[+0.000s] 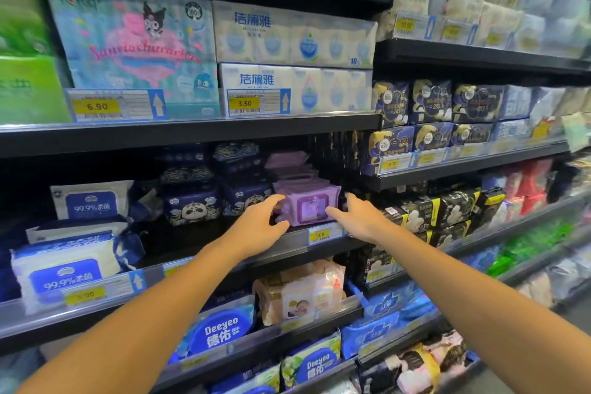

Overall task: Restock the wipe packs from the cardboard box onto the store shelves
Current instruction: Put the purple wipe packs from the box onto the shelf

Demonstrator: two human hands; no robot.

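A purple wipe pack (pixel 308 205) stands at the front edge of the middle shelf (pixel 297 245), with more purple packs stacked behind and above it. My left hand (pixel 259 227) is at the pack's left side, fingers spread, fingertips against its edge. On the pack's right, my right hand (pixel 355 217) has its thumb on the lower front corner and its fingers apart beside it. The pack rests on the shelf and neither hand lifts it. The cardboard box is out of view.
Dark blue panda wipe packs (pixel 192 206) sit left of the purple ones, and blue-and-white 99.9% packs (pixel 68 269) lie further left. A yellow 3.00 price tag (pixel 319 234) hangs below the purple pack. Tissue packs (pixel 294 32) fill the shelf above, Deeyeo wipes (pixel 220 328) the shelf below.
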